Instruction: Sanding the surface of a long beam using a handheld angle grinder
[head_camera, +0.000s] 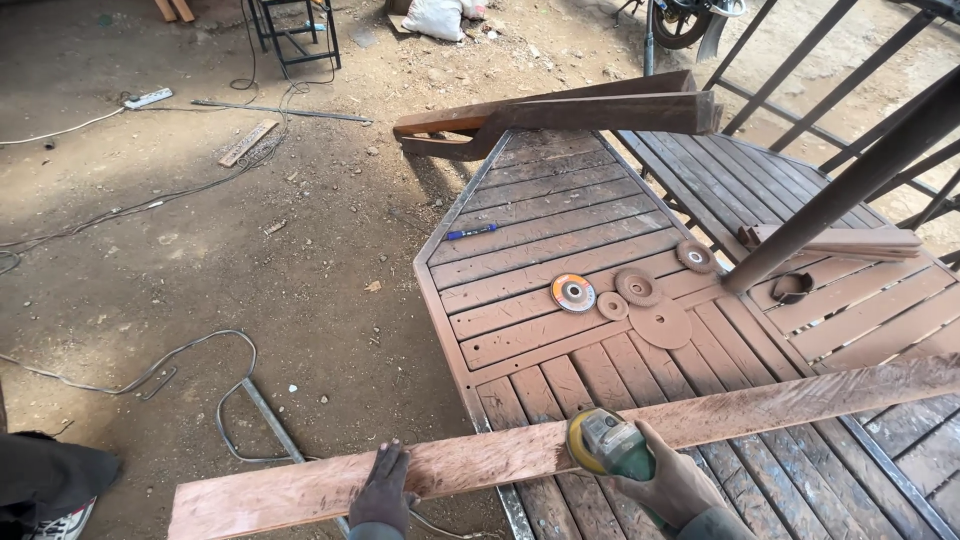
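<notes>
A long reddish wooden plank (780, 403) lies across a slatted wooden panel (560, 215) with a metal frame. My left hand (384, 490) presses flat on the plank near its left end. My right hand (672, 482) grips a green angle grinder (606, 441), whose sanding disc rests against the plank's upper edge. The grinder's rear and cord are hidden below the frame edge.
Several grinding discs (637, 288) and one orange flap disc (573, 293) lie on the panel, with a blue pen (470, 232) farther up. Curved timber pieces (560, 110) rest at the panel's far end. Cables (150, 372) trail over the dirt floor. A dark metal pipe (850, 185) slants in from the right.
</notes>
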